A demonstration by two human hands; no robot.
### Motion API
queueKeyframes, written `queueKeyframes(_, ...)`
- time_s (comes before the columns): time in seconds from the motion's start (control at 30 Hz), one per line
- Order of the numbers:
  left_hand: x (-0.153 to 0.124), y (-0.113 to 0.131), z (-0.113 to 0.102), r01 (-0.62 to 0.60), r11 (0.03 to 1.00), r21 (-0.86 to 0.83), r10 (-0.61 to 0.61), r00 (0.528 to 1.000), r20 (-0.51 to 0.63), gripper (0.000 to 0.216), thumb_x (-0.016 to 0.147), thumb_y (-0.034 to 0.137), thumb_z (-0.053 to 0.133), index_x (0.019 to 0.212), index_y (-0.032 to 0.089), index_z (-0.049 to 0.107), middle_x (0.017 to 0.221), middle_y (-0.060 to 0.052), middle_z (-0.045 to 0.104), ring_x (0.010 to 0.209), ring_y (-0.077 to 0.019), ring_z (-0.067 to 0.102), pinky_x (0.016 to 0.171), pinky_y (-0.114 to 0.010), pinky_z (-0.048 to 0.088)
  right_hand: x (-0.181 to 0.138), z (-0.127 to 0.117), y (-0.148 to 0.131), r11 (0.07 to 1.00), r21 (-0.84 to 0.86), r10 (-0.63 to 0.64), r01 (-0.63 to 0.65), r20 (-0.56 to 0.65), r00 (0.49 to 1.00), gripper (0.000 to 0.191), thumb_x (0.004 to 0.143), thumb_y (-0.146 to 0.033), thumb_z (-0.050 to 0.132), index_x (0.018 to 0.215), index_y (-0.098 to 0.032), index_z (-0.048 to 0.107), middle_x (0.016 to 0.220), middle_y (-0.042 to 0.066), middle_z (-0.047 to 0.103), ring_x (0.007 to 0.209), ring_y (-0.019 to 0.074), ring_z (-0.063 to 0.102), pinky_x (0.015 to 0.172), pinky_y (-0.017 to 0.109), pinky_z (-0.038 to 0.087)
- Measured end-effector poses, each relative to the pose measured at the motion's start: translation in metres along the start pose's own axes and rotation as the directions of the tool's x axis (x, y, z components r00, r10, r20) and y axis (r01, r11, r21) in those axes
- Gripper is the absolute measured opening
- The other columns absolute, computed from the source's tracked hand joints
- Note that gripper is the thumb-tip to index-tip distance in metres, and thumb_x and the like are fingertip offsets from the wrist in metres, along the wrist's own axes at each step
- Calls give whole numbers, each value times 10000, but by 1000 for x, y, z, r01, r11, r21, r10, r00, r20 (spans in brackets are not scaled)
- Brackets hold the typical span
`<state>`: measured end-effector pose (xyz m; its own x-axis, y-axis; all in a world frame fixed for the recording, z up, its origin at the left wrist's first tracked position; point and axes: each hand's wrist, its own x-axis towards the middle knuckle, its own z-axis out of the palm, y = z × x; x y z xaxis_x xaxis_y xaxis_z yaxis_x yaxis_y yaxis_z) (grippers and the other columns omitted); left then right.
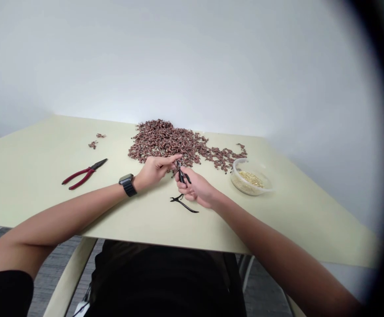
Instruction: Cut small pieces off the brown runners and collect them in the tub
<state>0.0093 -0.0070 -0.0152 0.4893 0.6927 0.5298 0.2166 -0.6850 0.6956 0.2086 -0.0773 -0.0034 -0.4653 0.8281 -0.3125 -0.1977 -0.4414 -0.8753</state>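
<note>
My right hand (195, 187) is wrapped around small pliers with black handles (182, 176), their metal jaws pointing up and away from me. Close to those jaws, my left hand (157, 169) has its fingertips pinched together; whatever lies between them is too small to make out. A large heap of small reddish-brown pieces (168, 141) spreads just beyond both hands, with a thinner trail running off to the right. Below my right hand, black cuticle nippers (185, 204) lie on the table.
Red-handled long-nose pliers (85, 173) lie at the left, with a few loose brown pieces (93, 144) behind them. A clear round plastic tub (267, 189) holding small gold-coloured bits stands at the right. The pale yellow table (139, 224) meets a white wall (165, 57).
</note>
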Motion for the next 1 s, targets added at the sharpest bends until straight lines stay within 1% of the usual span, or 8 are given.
queueKeyframes(0.17, 5, -11, -17, -118, 982, 147, 92, 981, 170, 508, 849, 64, 583, 1273, 295, 742, 834, -44, 689, 711, -130, 549, 664, -212, 414, -6, -13, -17, 978, 116, 142, -174, 236, 961, 368, 956, -545, 442, 874, -191, 500, 687, -54, 272, 533, 85, 115, 405, 175, 35)
queueKeyframes(0.27, 5, -6, -13, -25, 998, 60, 20, 996, 88, 431, 884, 135, 612, 1273, 268, 742, 839, -53, 699, 690, -128, 556, 651, -216, 427, -4, -16, -18, 994, -36, 106, -102, 161, 981, 392, 954, -572, 406, 897, -200, 516, 673, -50, 289, 527, 97, 127, 419, 198, 57)
queueKeyframes(0.33, 5, 1, -5, 117, 984, -131, -119, 993, -7, 438, 933, 243, 623, 1367, 222, 674, 842, -59, 706, 610, -107, 535, 605, -220, 432, -3, -17, -15, 963, -265, -49, 45, -9, 999, 400, 953, -595, 406, 891, -213, 512, 665, -43, 332, 521, 106, 181, 434, 218, 127)
queueKeyframes(0.4, 5, 10, 2, 253, 881, -400, -275, 962, 2, 542, 944, 354, 651, 1452, 178, 580, 826, -57, 695, 518, -77, 469, 518, -209, 383, -2, -17, -11, 793, -578, -340, 193, -157, 927, 375, 952, -584, 449, 859, -223, 492, 680, -26, 422, 554, 123, 312, 489, 245, 242)
queueKeyframes(0.47, 6, 17, 5, 342, 728, -595, -364, 927, 88, 585, 929, 403, 684, 1443, 150, 567, 818, -48, 671, 487, -49, 419, 473, -190, 323, -3, -19, -8, 533, -814, -576, 232, -148, 804, 339, 959, -543, 483, 839, -226, 469, 707, -14, 498, 629, 149, 428, 580, 276, 316)
queueKeyframes(0.6, 7, 24, 4, 415, 579, -702, -386, 898, 212, 516, 923, 370, 705, 1371, 130, 609, 788, -24, 626, 472, -22, 368, 451, -170, 263, -7, -24, -10, 239, -949, -663, 205, -5, 749, 281, 990, -495, 458, 907, -228, 484, 682, -26, 497, 634, 165, 456, 628, 295, 309)
queueKeyframes(0.73, 7, 23, 2, 420, 552, -720, -387, 894, 225, 477, 932, 351, 689, 1347, 127, 617, 770, -17, 615, 458, -21, 346, 439, -171, 242, -8, -28, -12, 134, -975, -654, 176, 47, 755, 269, 991, -480, 454, 985, -219, 519, 746, -2, 547, 674, 180, 489, 641, 293, 309)
queueKeyframes(1.0, 8, 19, 2, 424, 565, -707, -389, 893, 225, 487, 928, 330, 695, 1356, 114, 612, 764, -21, 613, 465, -21, 366, 452, -167, 251, -5, -31, -11, 89, -981, -635, 172, 77, 769, 262, 997, -473, 454, 921, -223, 475, 812, 15, 578, 703, 178, 504, 647, 287, 314)
